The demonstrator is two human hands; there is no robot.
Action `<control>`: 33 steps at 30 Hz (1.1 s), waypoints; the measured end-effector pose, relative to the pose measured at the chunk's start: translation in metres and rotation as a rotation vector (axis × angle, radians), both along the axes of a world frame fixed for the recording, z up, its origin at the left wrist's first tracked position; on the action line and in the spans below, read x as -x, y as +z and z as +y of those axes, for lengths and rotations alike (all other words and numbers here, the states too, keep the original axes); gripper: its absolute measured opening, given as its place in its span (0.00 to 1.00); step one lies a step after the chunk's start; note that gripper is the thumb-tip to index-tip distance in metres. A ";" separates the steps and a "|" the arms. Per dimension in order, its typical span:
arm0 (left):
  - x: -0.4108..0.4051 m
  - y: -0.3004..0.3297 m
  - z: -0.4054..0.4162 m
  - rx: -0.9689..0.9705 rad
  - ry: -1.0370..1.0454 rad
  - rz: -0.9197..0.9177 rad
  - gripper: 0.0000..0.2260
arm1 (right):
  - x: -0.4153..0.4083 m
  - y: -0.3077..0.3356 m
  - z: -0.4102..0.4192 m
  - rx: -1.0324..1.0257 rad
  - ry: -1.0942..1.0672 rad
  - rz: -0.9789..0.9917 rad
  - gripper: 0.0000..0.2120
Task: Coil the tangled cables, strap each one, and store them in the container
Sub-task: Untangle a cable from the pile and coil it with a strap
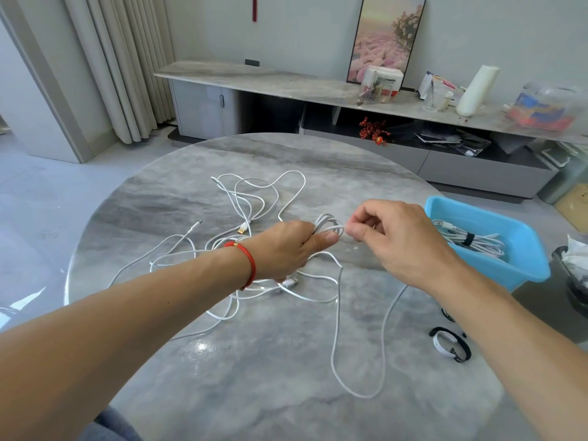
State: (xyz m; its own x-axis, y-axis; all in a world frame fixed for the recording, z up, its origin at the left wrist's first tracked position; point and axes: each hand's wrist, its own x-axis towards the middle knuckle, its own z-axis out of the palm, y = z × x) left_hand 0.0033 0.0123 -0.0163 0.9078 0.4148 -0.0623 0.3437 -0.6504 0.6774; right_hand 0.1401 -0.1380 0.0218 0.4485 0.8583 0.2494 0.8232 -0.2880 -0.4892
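Note:
Tangled white cables (pixel 254 202) sprawl over the middle of the round marble table (pixel 270 393). My left hand (pixel 286 249) grips a small coil of white cable (pixel 329 225) above the table. My right hand (pixel 397 240) pinches the same cable just right of the coil, and a long loop (pixel 359 389) of it hangs down onto the table toward me. A blue container (pixel 525 249) stands at the table's right edge. Inside it lies a coiled white cable (pixel 483 243) bound with a black strap. Loose black-and-white straps (pixel 450 343) lie near my right forearm.
A long low marble sideboard (pixel 286 81) runs along the far wall with a framed picture, boxes and a white roll on it. Curtains hang at the back left. A dark bin (pixel 572 281) stands beside the table on the right.

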 end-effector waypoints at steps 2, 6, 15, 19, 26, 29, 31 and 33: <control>-0.005 -0.001 -0.002 0.061 0.026 -0.079 0.24 | 0.003 -0.005 0.005 -0.078 -0.055 0.189 0.08; -0.008 -0.002 -0.004 0.283 0.069 -0.189 0.22 | 0.012 -0.012 0.014 -0.209 -0.124 0.578 0.08; -0.007 0.006 -0.013 0.309 0.020 -0.242 0.22 | 0.016 -0.007 0.020 -0.325 -0.199 0.427 0.06; -0.007 0.006 -0.013 0.363 -0.014 -0.251 0.20 | 0.019 -0.006 0.019 -0.403 -0.192 0.471 0.02; -0.011 0.000 -0.008 0.117 0.006 -0.230 0.19 | 0.017 -0.009 0.018 -0.382 -0.191 0.276 0.03; -0.013 0.000 -0.005 0.220 0.133 -0.289 0.21 | 0.015 -0.013 0.020 -0.264 -0.177 0.277 0.03; -0.012 0.002 0.001 0.238 0.200 -0.318 0.22 | 0.014 -0.021 0.019 -0.038 -0.107 0.262 0.03; -0.012 0.003 0.007 0.362 0.295 -0.367 0.22 | 0.018 -0.031 0.016 0.188 -0.006 0.238 0.04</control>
